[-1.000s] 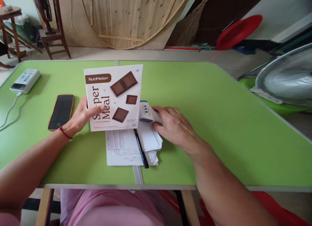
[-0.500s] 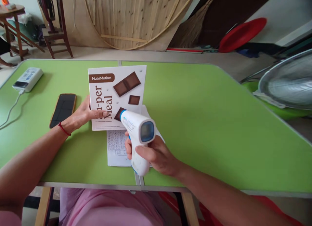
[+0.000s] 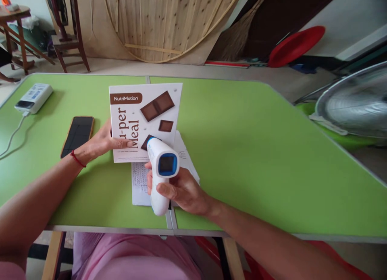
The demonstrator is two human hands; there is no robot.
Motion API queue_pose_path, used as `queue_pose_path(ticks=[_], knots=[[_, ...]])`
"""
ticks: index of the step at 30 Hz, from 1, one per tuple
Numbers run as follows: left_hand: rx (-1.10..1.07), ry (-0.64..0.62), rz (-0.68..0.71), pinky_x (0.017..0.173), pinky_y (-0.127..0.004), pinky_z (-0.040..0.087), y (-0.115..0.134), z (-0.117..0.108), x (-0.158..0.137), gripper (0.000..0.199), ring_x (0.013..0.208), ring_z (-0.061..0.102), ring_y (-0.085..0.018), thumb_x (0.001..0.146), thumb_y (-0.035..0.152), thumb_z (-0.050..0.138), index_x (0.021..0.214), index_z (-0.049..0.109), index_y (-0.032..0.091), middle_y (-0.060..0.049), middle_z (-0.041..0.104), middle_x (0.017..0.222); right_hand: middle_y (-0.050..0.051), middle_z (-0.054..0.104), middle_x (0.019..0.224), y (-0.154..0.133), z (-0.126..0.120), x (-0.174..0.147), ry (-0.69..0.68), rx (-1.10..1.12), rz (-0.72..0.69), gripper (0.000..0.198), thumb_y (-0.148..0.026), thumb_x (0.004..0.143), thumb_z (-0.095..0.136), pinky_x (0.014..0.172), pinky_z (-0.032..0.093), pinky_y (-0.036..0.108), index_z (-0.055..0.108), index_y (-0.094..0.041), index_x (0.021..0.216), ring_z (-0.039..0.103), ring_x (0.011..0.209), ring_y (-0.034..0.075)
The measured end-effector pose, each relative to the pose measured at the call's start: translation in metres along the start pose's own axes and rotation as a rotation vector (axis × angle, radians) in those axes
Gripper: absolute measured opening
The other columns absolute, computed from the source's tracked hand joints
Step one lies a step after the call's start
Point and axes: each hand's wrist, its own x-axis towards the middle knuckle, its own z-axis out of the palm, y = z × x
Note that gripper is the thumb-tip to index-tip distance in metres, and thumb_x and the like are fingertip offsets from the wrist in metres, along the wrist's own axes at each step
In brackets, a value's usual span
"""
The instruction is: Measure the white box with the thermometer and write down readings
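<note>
My left hand [image 3: 104, 142] grips a white and brown "NutriMotion" meal box [image 3: 130, 123] by its left side, thumb across the front and the other fingers hidden behind. The box is upright, its printed face toward me. In my right hand [image 3: 184, 191] is a white and blue infrared thermometer [image 3: 160, 175], fingers wrapped round its handle. Its nose overlaps the lower part of the box in view; whether they touch I cannot tell. The thermometer's screen faces me and looks dark. Beneath both lies a notebook [image 3: 140, 193] with handwritten pages, partly covered.
A phone [image 3: 78, 135] in an orange-edged case lies left of the box on the green table [image 3: 256, 159]. Farther left sits a white power bank [image 3: 34, 98] with a cable [image 3: 15, 137]. Past the table's right edge stands a fan [image 3: 353, 100].
My right hand has shifted left with the thermometer and turned it, so its screen faces me more squarely. The box and my left hand have hardly moved.
</note>
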Motion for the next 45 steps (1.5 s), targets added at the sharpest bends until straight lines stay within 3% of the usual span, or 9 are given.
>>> queue_pose_path(ticks=[16, 32, 41, 45], knots=[[0.027, -0.003, -0.022, 0.09, -0.045, 0.055, 0.008, 0.004, -0.002, 0.052, 0.102, 0.067, -0.031, 0.068, 0.034, 0.084, 0.109, 0.061, 0.011, -0.014, 0.07, 0.106, 0.002, 0.061, 0.075, -0.004, 0.001, -0.002, 0.029, -0.014, 0.066, 0.046, -0.062, 0.077, 0.07, 0.062, 0.052, 0.034, 0.055, -0.019, 0.084, 0.06, 0.067, 0.017], [0.079, -0.021, -0.071, 0.089, -0.039, 0.055, 0.011, 0.002, -0.005, 0.053, 0.103, 0.066, -0.028, 0.07, 0.034, 0.082, 0.113, 0.06, 0.012, -0.012, 0.071, 0.11, 0.002, 0.061, 0.074, -0.003, 0.003, -0.001, 0.054, 0.004, 0.091, 0.047, -0.062, 0.073, 0.074, 0.062, 0.055, 0.034, 0.056, -0.02, 0.083, 0.062, 0.067, 0.017], [0.139, -0.062, -0.125, 0.087, -0.036, 0.056, 0.014, -0.002, -0.005, 0.046, 0.102, 0.066, -0.026, 0.072, 0.033, 0.08, 0.11, 0.062, 0.015, -0.01, 0.071, 0.108, 0.001, 0.061, 0.075, -0.005, 0.004, -0.001, 0.024, 0.053, 0.1, 0.047, -0.06, 0.073, 0.075, 0.06, 0.053, 0.032, 0.054, -0.02, 0.085, 0.061, 0.066, 0.015], [0.134, -0.081, -0.079, 0.087, -0.04, 0.057, 0.018, -0.002, -0.004, 0.041, 0.1, 0.066, -0.028, 0.072, 0.034, 0.08, 0.106, 0.065, 0.016, -0.01, 0.072, 0.104, 0.001, 0.061, 0.074, -0.007, 0.004, 0.0, 0.019, 0.07, 0.089, 0.046, -0.058, 0.073, 0.076, 0.06, 0.052, 0.032, 0.054, -0.02, 0.085, 0.06, 0.065, 0.015]])
